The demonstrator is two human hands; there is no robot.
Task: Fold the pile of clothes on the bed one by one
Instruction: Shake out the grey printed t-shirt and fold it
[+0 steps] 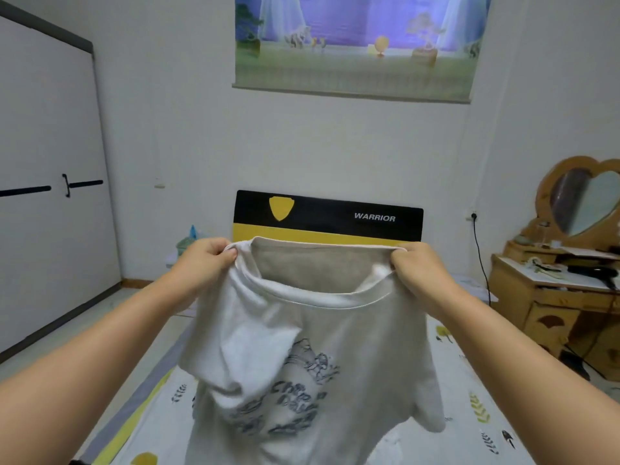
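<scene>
We hold a pale grey cotton T-shirt with a dark printed graphic up at frame centre, left hand and right hand each pinching a shoulder, hem hanging over the leaf-patterned white bed sheet below.

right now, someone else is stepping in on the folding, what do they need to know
Left hand: grips the white T-shirt at its left shoulder, by the collar.
Right hand: grips the other shoulder of the same shirt.
The shirt hangs in the air between both hands above the bed, printed front toward the camera; one sleeve is bunched across the front.
Done: this shirt is picked up and held spread at the shoulders. No folded clothes show in view, and the rest of the pile is not in view.
Left: probably shake the sleeve free, lay the shirt flat on the bed, fold it, then take the next piece.
</scene>
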